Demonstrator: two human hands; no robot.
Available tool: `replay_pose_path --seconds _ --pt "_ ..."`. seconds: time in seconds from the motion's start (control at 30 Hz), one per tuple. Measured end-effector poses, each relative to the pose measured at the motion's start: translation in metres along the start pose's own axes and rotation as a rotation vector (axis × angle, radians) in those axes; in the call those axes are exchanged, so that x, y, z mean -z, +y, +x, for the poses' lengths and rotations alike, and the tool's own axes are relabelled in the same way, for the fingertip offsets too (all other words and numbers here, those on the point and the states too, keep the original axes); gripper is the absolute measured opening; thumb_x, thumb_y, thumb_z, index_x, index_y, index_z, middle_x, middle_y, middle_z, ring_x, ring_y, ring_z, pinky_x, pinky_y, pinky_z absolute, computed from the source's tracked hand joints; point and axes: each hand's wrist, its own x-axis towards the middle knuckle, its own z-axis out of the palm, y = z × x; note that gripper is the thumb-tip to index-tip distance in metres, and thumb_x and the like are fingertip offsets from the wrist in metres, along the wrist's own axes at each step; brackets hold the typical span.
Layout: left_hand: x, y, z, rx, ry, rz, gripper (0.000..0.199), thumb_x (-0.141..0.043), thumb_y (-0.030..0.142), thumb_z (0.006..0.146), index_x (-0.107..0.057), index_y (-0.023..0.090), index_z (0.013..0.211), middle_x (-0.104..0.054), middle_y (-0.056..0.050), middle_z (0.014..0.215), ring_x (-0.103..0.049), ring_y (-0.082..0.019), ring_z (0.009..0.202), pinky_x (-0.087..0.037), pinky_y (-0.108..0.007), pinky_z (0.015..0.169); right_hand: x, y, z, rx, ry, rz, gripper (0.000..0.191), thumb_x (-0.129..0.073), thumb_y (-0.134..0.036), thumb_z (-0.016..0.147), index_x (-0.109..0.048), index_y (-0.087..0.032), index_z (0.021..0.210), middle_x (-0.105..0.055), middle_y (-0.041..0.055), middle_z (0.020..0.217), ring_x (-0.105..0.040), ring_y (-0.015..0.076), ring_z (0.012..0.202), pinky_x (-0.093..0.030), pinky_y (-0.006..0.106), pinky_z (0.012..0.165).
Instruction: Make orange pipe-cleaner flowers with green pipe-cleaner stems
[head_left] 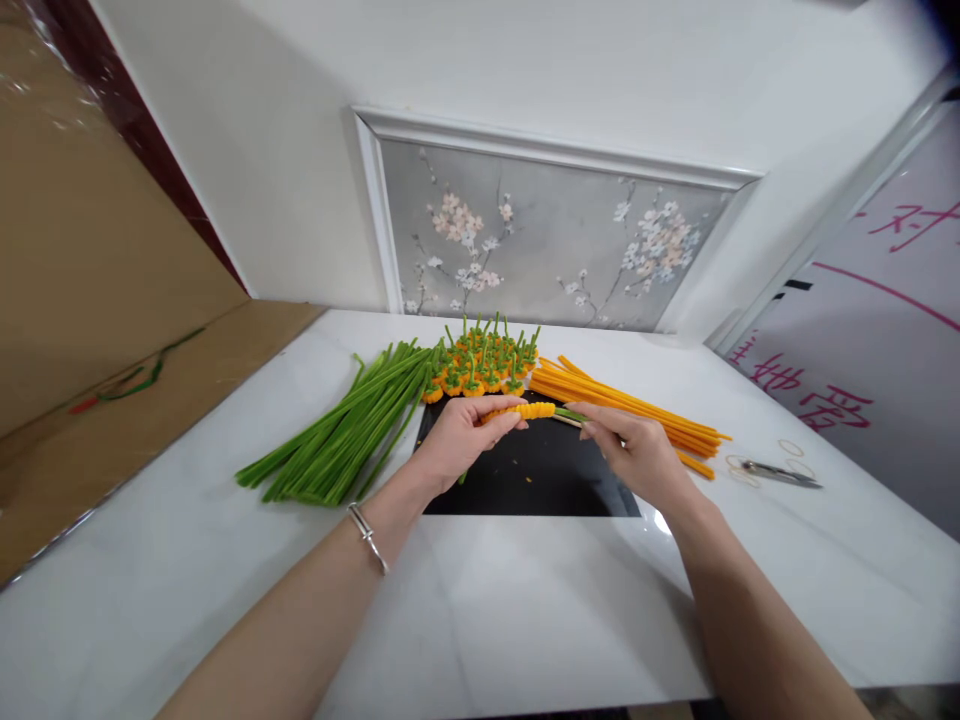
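Over the black mat (525, 475), both of my hands are raised around one small piece. An orange pipe cleaner coil (537, 410) runs out of my left hand (469, 430), its fingers and thumb pinched on the coil's left end. From the coil's other end come a green pipe cleaner (568, 413) and a thin pale stick (567, 420). My right hand (619, 440) is closed on these two between thumb and fingers. Part of the coil is hidden behind the left fingers. A short green end (463, 478) shows below my left hand.
Green pipe cleaners (345, 430) lie in a bundle to the left. Several orange pieces with green stems (484, 360) stand grouped behind the mat. Orange pipe cleaners (622, 400) are on the right, near small snips (780, 474) and rubber bands (791, 448). Cardboard (112, 250) borders the left side.
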Motion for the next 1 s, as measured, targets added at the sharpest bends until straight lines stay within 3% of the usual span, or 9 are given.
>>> replay_pose_path --seconds 0.13,0.23,0.3,0.4,0.53,0.67,0.77,0.9,1.0 --pt "0.002 0.006 -0.003 0.107 -0.122 -0.131 0.045 -0.059 0.043 0.085 -0.063 0.012 0.118 -0.07 -0.011 0.086 -0.043 -0.007 0.055 -0.028 -0.02 0.045 0.002 0.001 0.001 -0.106 -0.009 0.128 0.035 -0.046 -0.029 0.091 -0.06 -0.022 0.123 -0.066 0.0003 0.076 -0.054 0.0115 0.052 -0.05 0.026 0.057" --pt "0.007 0.005 -0.004 0.178 -0.198 -0.258 0.038 -0.054 0.037 0.091 -0.061 0.011 0.118 -0.069 -0.013 0.087 -0.048 -0.009 0.059 -0.034 -0.02 0.048 0.003 0.003 0.001 -0.17 -0.058 0.314 0.028 -0.047 -0.035 0.091 -0.064 -0.019 0.106 -0.063 0.001 0.072 -0.054 0.0104 0.051 -0.049 0.025 0.052" --pt "0.011 0.004 -0.003 0.215 -0.229 -0.367 0.03 -0.057 0.024 0.089 -0.062 0.012 0.116 -0.068 -0.012 0.088 -0.052 -0.009 0.063 -0.037 -0.019 0.051 0.004 0.002 0.001 -0.237 -0.134 0.462 0.027 -0.049 -0.038 0.09 -0.065 -0.017 0.094 -0.063 0.0021 0.069 -0.06 0.0121 0.057 -0.053 0.026 0.055" --pt "0.014 0.005 -0.003 0.235 -0.256 -0.513 0.03 -0.057 0.01 0.086 -0.064 0.014 0.116 -0.068 -0.012 0.096 -0.058 -0.01 0.075 -0.043 -0.017 0.058 0.008 -0.004 -0.001 -0.308 -0.287 0.66 0.03 -0.052 -0.042 0.089 -0.065 -0.016 0.097 -0.069 0.0079 0.084 -0.068 0.0173 0.078 -0.058 0.033 0.072" --pt "0.011 0.008 -0.006 0.193 -0.297 -0.603 0.04 -0.058 0.004 0.084 -0.063 0.019 0.12 -0.065 -0.011 0.116 -0.063 -0.012 0.093 -0.049 -0.02 0.077 0.008 -0.01 -0.002 -0.2 -0.411 0.686 0.029 -0.054 -0.036 0.089 -0.064 -0.018 0.109 -0.07 0.0105 0.104 -0.068 0.0202 0.095 -0.056 0.039 0.086" --pt "0.002 0.006 -0.009 0.191 -0.285 -0.687 0.049 -0.061 0.003 0.082 -0.059 0.027 0.124 -0.065 -0.007 0.12 -0.063 -0.015 0.107 -0.048 -0.027 0.095 -0.004 -0.013 -0.002 -0.068 -0.261 0.468 0.021 -0.054 -0.025 0.088 -0.066 -0.02 0.105 -0.072 0.005 0.089 -0.07 0.0181 0.082 -0.057 0.035 0.08" --pt "-0.002 0.002 -0.008 0.205 -0.204 -0.723 0.05 -0.062 0.006 0.083 -0.055 0.029 0.127 -0.069 -0.006 0.108 -0.066 -0.014 0.102 -0.051 -0.027 0.093 -0.011 -0.017 -0.001 0.13 -0.058 0.202 0.019 -0.053 -0.02 0.088 -0.07 -0.022 0.096 -0.069 0.0038 0.082 -0.066 0.0161 0.073 -0.056 0.031 0.072" --pt "-0.004 -0.001 -0.006 0.193 -0.109 -0.7 0.042 -0.066 0.012 0.082 -0.059 0.024 0.122 -0.07 -0.005 0.093 -0.068 -0.011 0.086 -0.056 -0.018 0.073 -0.013 -0.029 -0.001 0.385 0.15 0.049 0.014 -0.059 -0.02 0.086 -0.073 -0.021 0.087 -0.064 0.0087 0.093 -0.063 0.0191 0.085 -0.055 0.031 0.07" --pt "-0.006 -0.003 -0.004 0.158 -0.082 -0.592 0.036 -0.072 0.019 0.078 -0.065 0.022 0.113 -0.069 -0.003 0.085 -0.068 -0.01 0.075 -0.047 -0.009 0.048 -0.016 -0.036 -0.002 0.447 0.121 0.09 0.016 -0.055 -0.017 0.088 -0.071 -0.02 0.09 -0.065 0.0095 0.098 -0.064 0.019 0.09 -0.055 0.031 0.075"
